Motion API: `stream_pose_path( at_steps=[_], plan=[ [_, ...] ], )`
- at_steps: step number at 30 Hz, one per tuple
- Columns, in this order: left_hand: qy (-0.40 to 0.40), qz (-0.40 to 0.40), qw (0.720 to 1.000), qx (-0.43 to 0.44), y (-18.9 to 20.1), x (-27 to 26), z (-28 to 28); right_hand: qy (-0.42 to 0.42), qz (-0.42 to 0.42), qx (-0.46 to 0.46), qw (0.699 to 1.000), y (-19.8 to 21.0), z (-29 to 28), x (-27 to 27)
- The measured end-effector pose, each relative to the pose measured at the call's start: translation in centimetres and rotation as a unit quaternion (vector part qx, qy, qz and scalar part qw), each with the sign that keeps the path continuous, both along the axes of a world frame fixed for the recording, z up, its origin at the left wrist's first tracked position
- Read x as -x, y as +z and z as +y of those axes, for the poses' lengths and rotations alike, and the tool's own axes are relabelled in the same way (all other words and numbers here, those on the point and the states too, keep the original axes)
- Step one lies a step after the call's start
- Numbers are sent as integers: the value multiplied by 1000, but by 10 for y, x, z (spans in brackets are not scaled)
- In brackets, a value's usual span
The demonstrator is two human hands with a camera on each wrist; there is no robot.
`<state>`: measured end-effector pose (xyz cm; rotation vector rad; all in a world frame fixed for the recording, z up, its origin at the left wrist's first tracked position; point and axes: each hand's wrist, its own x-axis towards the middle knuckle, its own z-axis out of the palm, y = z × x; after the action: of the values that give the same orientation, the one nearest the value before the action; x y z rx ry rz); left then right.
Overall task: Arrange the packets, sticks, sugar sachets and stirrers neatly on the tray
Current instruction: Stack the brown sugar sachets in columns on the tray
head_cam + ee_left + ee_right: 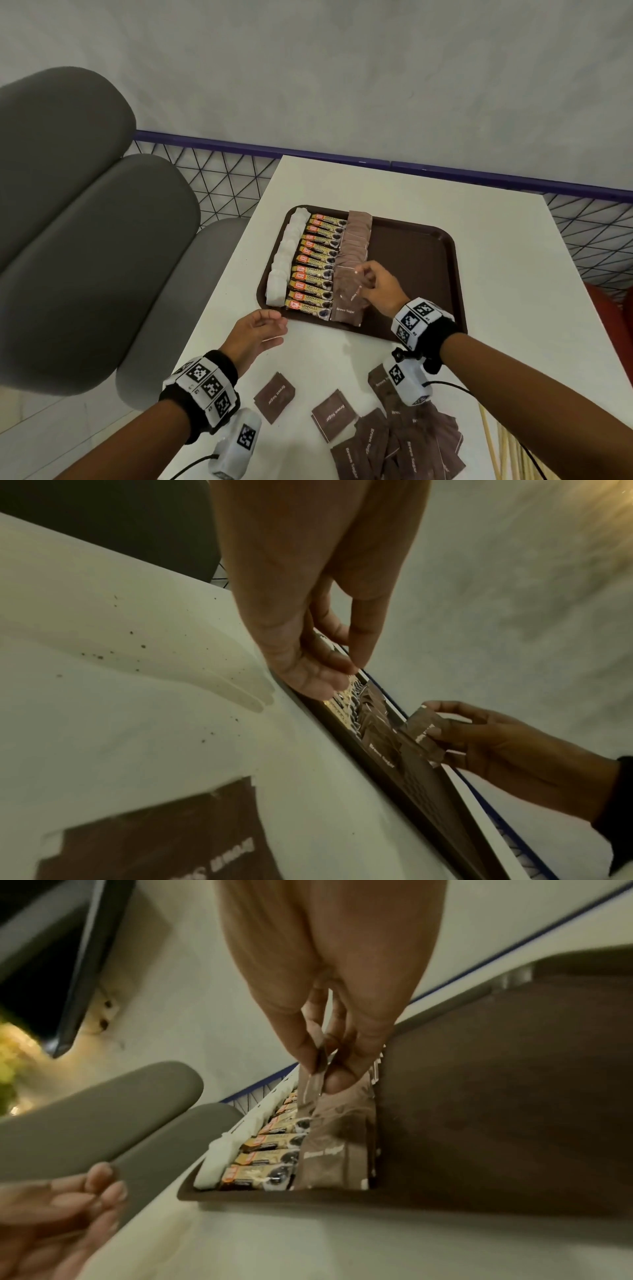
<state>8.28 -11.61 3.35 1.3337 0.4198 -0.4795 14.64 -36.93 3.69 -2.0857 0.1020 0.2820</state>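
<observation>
A dark brown tray [421, 260] on the white table holds a column of white packets [284, 263], a column of gold granule sticks [313, 270] and a column of brown sugar sachets [354, 240]. My right hand [371, 284] pinches one brown sugar sachet [316, 1074] on edge over the near part of that column. In the left wrist view the same held sachet [423, 731] tilts above the tray. My left hand [263, 329] hovers at the tray's near left corner, fingers loosely curled, holding nothing.
Several loose brown sugar sachets [394, 442] lie on the table near me, two more apart to the left [274, 395]. Wooden stirrers [503, 448] lie at the near right. A grey padded bench [85, 240] stands left, a wire railing [222, 178] behind.
</observation>
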Motion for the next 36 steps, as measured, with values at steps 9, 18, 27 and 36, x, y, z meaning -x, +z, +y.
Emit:
stream_pose_path(
  at_steps=[9,18,27,36],
  plan=[
    [-205,18,963,-175,-14,6,16,214,-27,210,954,-9,17,-3],
    [-351,-12,877,-328,-23,21,11,227,-117,290,922,-21,23,9],
    [-409,-121,827,-366,-26,43,-10,157,-128,211,956,-10,-32,81],
    [-515,-184,730,-410,-20,60,0,205,108,342,911,-16,-74,179]
  ],
)
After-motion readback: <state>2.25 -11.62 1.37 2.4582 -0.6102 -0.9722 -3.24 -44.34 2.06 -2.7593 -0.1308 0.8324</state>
